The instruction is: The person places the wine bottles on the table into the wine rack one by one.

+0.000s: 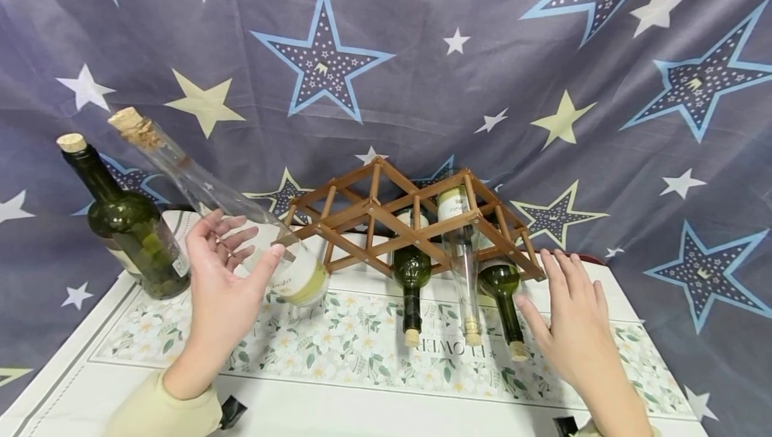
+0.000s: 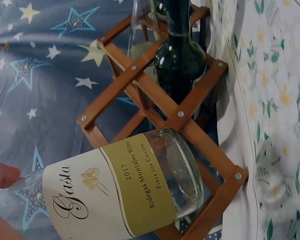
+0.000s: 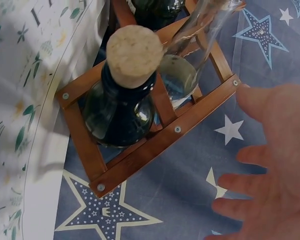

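Observation:
My left hand holds a clear glass wine bottle with a cork, tilted with its neck up to the left. Its white and olive label faces the left wrist camera, and its base overlaps the left end of a wooden lattice wine rack in that view. The right hand is by the rack's right end, fingers spread, thumb tip right at a rack corner in the right wrist view. Two green bottles and a clear bottle lie in the rack, corked necks toward me.
A corked green bottle stands upright at the table's left. A floral runner with printed lettering covers part of the white tablecloth. Behind the rack hangs a grey-blue cloth with stars.

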The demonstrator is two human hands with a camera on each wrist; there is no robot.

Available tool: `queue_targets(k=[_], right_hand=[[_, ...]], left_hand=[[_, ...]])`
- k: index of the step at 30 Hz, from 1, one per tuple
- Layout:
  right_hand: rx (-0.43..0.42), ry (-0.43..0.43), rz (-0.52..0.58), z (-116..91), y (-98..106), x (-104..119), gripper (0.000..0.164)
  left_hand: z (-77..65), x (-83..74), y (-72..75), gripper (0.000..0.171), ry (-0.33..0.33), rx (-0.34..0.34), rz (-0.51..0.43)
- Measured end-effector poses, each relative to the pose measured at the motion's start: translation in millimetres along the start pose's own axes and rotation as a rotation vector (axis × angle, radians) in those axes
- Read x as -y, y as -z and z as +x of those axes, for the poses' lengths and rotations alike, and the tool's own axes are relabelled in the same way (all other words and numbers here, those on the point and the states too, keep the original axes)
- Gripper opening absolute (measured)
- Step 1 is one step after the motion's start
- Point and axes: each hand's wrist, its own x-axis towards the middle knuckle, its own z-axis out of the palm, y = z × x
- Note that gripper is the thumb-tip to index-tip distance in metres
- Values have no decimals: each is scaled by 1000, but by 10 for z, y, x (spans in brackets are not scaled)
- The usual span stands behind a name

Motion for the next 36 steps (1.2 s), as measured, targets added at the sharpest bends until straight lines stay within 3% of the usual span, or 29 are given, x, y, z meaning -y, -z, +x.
queue_targets(k=[16,36], right_hand=[[-92,115,112,154,3,300,80],[-49,174,138,244,-94,593,92]], left_hand=[[-89,-89,-261,79,50,26,-217],[-163,-121,-519,79,37,63,-346]])
